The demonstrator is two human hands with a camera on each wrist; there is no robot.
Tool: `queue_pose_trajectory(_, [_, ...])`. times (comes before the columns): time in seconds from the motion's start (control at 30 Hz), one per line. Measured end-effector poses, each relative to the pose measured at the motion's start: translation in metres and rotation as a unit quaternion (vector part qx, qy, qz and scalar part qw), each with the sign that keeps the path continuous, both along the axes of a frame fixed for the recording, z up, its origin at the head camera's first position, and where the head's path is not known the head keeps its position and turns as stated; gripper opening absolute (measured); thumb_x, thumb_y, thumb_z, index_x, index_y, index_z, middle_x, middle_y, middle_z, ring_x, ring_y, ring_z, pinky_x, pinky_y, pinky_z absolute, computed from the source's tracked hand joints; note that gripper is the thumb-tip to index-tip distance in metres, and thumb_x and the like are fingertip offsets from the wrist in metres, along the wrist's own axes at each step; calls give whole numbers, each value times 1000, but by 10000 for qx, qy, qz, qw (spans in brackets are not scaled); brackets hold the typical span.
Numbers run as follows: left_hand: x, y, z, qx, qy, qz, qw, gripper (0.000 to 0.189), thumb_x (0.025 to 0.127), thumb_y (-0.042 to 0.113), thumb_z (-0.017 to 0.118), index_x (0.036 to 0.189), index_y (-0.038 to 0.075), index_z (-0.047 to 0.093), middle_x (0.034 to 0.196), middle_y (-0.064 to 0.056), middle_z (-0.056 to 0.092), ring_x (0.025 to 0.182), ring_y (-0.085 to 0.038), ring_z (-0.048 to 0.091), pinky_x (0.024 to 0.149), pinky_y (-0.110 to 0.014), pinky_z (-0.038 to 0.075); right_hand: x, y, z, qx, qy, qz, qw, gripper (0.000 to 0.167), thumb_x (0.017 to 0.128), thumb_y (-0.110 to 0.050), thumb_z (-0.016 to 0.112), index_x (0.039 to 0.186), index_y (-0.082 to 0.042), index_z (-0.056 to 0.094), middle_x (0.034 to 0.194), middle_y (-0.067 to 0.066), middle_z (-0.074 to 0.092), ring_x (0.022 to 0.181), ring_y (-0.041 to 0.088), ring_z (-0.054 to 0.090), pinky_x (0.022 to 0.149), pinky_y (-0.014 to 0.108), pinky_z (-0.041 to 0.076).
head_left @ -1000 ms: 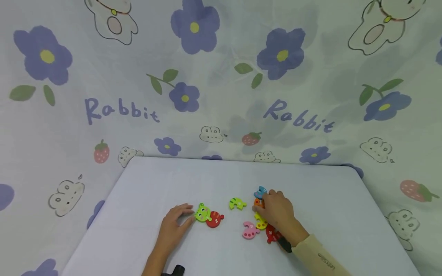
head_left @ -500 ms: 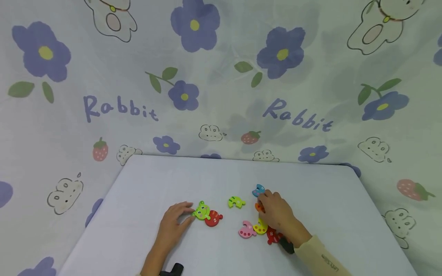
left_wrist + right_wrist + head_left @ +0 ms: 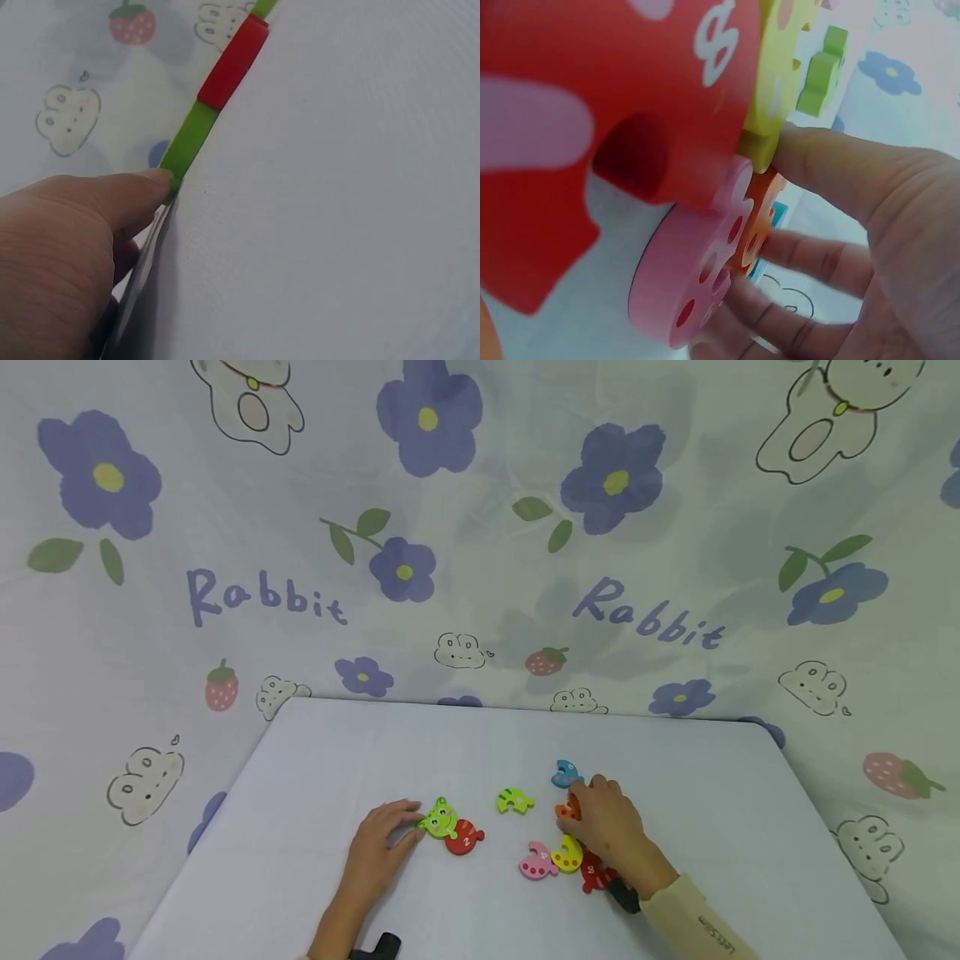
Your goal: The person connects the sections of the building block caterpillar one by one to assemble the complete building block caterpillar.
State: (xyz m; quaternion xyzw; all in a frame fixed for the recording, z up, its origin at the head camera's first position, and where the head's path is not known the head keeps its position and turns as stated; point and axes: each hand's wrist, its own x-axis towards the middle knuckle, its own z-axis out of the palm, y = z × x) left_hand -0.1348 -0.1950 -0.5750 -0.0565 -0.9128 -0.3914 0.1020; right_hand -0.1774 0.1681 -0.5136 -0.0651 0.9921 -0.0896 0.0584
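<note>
In the head view my left hand (image 3: 380,845) rests at the left of a green caterpillar-head puzzle piece (image 3: 440,819), its fingers relaxed and a fingertip touching the edge. Joined to that head is a red piece (image 3: 464,837) numbered 2. My right hand (image 3: 611,822) pinches an orange puzzle piece (image 3: 567,807) between thumb and index finger. In the right wrist view a pink dotted piece (image 3: 694,281) lies by the other fingers; the hand hides it from the head view. A yellow piece (image 3: 567,854) and a red piece (image 3: 592,872) numbered 8 lie below that hand.
A blue piece (image 3: 566,774) lies just beyond my right fingers. Left of the right hand are a green striped piece (image 3: 514,802) and another pink piece (image 3: 537,861), close against the yellow one. The white table (image 3: 390,743) ends at a patterned cloth (image 3: 480,602).
My right hand has shifted slightly right and down, off the blue piece. The yellow piece has slid down and the visible pink one left. My left hand stays in place.
</note>
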Motion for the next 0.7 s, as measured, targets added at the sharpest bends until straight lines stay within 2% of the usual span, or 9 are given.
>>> queue_pose_trajectory(0.17, [0, 0, -1, -28, -40, 37, 10000, 28, 88, 13, 86, 113, 22, 76, 134, 8, 69, 137, -23, 53, 118, -51, 37, 3, -5, 3, -302, 32, 339, 9990, 54, 83, -40, 88, 127, -14, 71, 106, 7, 64, 91, 24, 53, 75, 38, 57])
queue_pose_trajectory(0.3, [0, 0, 0, -39, -45, 53, 10000, 29, 87, 13, 86, 113, 22, 77, 134, 8, 69, 137, -23, 53, 117, -52, 38, 8, -17, 12, -657, 54, 638, 9958, 55, 85, -36, 87, 133, -15, 70, 122, 6, 70, 106, 27, 61, 91, 45, 59])
queue_pose_trajectory(0.4, [0, 0, 0, -21, 2, 49, 10000, 29, 87, 13, 87, 112, 22, 77, 133, 9, 69, 136, -23, 54, 116, -52, 39, 11, -28, 21, -905, 37, 947, 9914, 57, 85, -34, 88, 135, -15, 69, 126, 4, 70, 115, 27, 62, 98, 48, 57])
queue_pose_trajectory(0.57, [1, 0, 0, -29, 80, 17, 10000, 29, 87, 13, 87, 112, 22, 77, 133, 9, 69, 135, -23, 55, 115, -51, 41, 13, -44, 31, -1040, 23, 1536, 9826, 59, 85, -32, 89, 136, -14, 67, 117, 1, 69, 107, 20, 62, 94, 42, 59])
queue_pose_trajectory(0.7, [0, 0, 0, -26, 113, -16, 9999, 29, 87, 13, 87, 113, 21, 77, 133, 8, 69, 135, -23, 55, 115, -51, 42, 13, -54, 32, -1005, -3, 1732, 9797, 59, 85, -35, 88, 137, -16, 66, 115, -2, 68, 105, 17, 60, 90, 37, 60])
